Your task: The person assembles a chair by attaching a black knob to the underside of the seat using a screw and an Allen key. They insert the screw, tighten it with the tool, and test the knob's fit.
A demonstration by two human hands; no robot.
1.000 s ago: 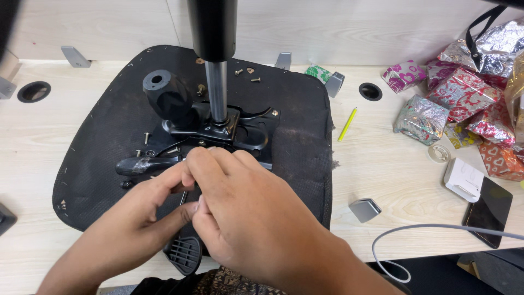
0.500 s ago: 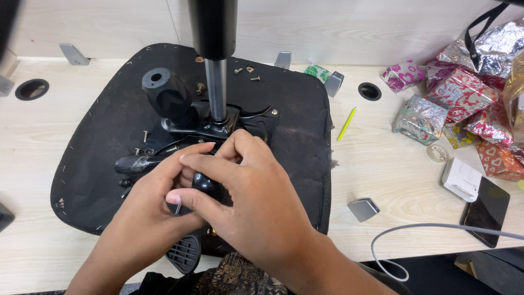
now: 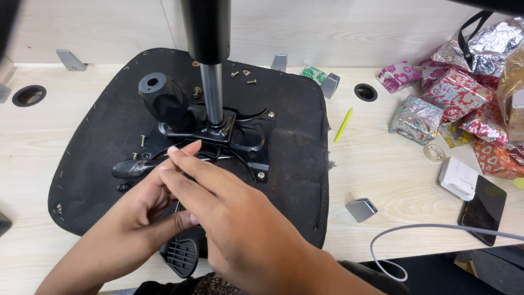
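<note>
Both hands meet just in front of the black metal mechanism plate (image 3: 229,134). The right hand (image 3: 234,218) lies over the left hand (image 3: 144,207), fingers curled around something hidden (what, I cannot tell). Two corner screws are seated in the plate; loose screws (image 3: 243,76) lie behind it on the upturned seat (image 3: 295,164).

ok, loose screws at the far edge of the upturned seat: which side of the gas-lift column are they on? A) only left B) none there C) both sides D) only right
C: at the far edge of the black seat base, one loose screw lies left of the gas-lift column and a few more screws right of it.
</note>
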